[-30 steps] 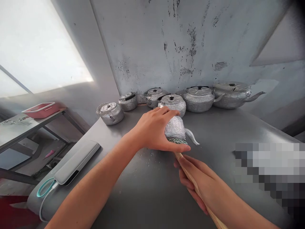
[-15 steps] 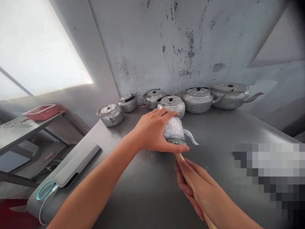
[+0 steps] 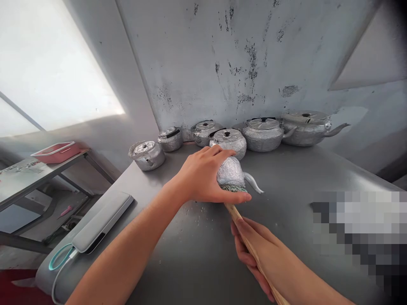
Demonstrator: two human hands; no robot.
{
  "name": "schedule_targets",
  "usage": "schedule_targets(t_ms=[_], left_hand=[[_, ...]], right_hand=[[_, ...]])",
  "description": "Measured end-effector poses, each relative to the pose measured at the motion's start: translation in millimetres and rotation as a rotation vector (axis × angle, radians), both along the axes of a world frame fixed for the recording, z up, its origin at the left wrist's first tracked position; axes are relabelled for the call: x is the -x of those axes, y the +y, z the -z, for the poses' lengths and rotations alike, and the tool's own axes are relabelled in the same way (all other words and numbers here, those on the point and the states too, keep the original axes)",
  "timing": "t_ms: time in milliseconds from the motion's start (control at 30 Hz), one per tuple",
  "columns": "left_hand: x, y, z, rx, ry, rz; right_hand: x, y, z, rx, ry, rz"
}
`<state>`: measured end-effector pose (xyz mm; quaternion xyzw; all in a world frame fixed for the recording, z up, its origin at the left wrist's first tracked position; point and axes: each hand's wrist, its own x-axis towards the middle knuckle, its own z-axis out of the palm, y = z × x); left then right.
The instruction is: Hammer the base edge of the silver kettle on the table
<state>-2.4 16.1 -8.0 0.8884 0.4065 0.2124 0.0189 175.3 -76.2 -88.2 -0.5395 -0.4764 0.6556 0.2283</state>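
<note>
A silver hammered-metal kettle (image 3: 232, 171) is tipped over on the grey table, its curved spout pointing right and down. My left hand (image 3: 206, 176) is wrapped over it, fingers across its far side and thumb stretched along the near side. My right hand (image 3: 257, 250) is closed round the wooden handle of a brush (image 3: 233, 212). Its greenish bristles press against the kettle's near side, just under my left thumb. Part of the brush head and the kettle's left side are hidden by my left hand.
Several silver kettles (image 3: 263, 135) stand along the wall at the table's (image 3: 187, 262) back. A grey power bank (image 3: 103, 222) with a cable lies at the left edge. Farther left, a pink basket (image 3: 59, 152) sits on a side table. A blurred-out patch covers the right.
My right hand and the brush handle have shifted slightly left, and the bristles have slid a little along the kettle. My left hand keeps its hold.
</note>
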Motion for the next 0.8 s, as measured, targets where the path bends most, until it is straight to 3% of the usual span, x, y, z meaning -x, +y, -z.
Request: schedule_targets(t_ms=[267,800], left_hand=[[1,0,-0.3,0.005,-0.002,0.002],[1,1,-0.2,0.011,-0.007,-0.001]], right_hand=[[0,-2,1.9,0.000,-0.071,-0.029],[-9,0,6.6,-0.319,-0.248,-0.058]])
